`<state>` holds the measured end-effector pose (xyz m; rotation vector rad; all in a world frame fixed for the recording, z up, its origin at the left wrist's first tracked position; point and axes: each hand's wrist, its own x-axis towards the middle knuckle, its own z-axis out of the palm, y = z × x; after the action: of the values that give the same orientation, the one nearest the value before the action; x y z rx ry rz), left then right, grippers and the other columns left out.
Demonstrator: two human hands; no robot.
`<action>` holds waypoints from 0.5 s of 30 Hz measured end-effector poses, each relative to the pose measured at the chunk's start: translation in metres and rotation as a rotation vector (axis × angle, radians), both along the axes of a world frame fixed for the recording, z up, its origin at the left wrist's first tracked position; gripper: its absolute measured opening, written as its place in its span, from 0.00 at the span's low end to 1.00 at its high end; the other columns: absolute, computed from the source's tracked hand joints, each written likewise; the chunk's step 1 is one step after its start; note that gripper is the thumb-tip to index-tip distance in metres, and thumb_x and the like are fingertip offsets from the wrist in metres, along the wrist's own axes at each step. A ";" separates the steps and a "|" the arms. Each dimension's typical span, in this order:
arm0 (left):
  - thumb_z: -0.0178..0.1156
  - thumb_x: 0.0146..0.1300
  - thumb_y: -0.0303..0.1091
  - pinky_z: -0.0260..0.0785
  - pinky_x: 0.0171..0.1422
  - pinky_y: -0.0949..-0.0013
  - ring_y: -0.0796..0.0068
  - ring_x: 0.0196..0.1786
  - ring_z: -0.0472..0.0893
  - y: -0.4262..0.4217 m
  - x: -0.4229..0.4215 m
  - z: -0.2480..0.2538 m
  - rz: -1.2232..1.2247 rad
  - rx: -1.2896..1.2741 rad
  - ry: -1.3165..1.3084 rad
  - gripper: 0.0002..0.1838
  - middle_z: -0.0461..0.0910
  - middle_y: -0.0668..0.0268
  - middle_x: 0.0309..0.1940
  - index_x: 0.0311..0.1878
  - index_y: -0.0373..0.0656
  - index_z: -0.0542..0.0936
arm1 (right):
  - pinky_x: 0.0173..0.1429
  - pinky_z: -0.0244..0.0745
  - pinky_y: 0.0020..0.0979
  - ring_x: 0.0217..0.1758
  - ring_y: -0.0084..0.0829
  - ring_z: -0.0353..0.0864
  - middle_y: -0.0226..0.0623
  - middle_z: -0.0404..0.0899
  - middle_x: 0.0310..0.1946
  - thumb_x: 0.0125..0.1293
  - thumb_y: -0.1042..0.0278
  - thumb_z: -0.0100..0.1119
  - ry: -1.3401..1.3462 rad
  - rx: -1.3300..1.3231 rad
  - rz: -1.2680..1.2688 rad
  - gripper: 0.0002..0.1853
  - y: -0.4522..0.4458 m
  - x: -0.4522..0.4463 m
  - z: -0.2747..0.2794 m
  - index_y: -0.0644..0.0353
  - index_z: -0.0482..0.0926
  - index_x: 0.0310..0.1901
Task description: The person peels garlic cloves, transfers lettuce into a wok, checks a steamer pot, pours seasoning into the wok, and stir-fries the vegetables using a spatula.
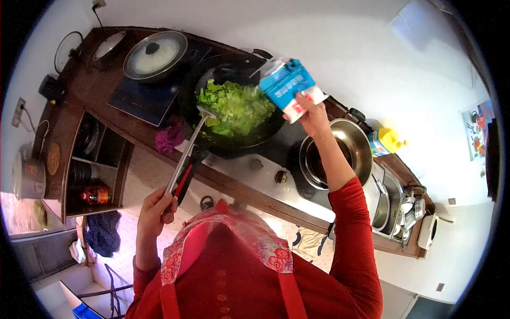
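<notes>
My left hand [158, 206] is closed round the handle of a metal spatula [186, 154], whose head rests at the left edge of chopped green leaves [234, 106]. The leaves lie in a large black wok [236, 143] on the stove. My right hand [313, 115] grips a blue and white carton [289, 85], tilted over the right side of the wok, its open end towards the leaves. Whether anything falls from it cannot be made out. The wok's black and red handle [184, 183] points towards me, close to my left hand.
Right of the wok stands a steel pan [353, 141], then a yellow-capped bottle [388, 142] and a sink [392, 199] with dishes. To the left are a lidded pan [155, 57], an induction hob [143, 100] and a purple cloth [169, 138].
</notes>
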<state>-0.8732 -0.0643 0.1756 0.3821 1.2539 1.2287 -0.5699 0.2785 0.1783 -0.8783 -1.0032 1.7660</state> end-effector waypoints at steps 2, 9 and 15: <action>0.50 0.69 0.34 0.54 0.19 0.81 0.86 0.17 0.63 0.001 0.000 0.001 -0.041 0.010 0.059 0.16 0.73 0.66 0.24 0.54 0.34 0.72 | 0.34 0.83 0.48 0.39 0.40 0.82 0.42 0.78 0.40 0.61 0.72 0.61 0.012 0.027 -0.024 0.16 -0.004 0.009 0.004 0.65 0.71 0.49; 0.56 0.64 0.50 0.67 0.25 0.75 0.78 0.23 0.74 -0.003 -0.010 -0.003 -0.174 0.148 0.211 0.32 0.80 0.59 0.33 0.61 0.33 0.68 | 0.37 0.83 0.49 0.40 0.38 0.82 0.41 0.78 0.39 0.62 0.72 0.59 0.002 0.040 -0.039 0.12 0.002 -0.005 0.003 0.65 0.71 0.46; 0.58 0.62 0.52 0.70 0.39 0.71 0.74 0.39 0.78 -0.011 -0.032 -0.004 -0.199 0.205 0.447 0.32 0.79 0.60 0.42 0.60 0.34 0.70 | 0.41 0.80 0.46 0.51 0.42 0.78 0.40 0.76 0.49 0.66 0.57 0.56 0.350 -0.097 -0.085 0.20 0.000 -0.026 -0.008 0.54 0.67 0.56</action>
<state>-0.9050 -0.0757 0.1717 0.9501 1.4259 1.1369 -0.5955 0.2790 0.1704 -0.6301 -0.6484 1.8276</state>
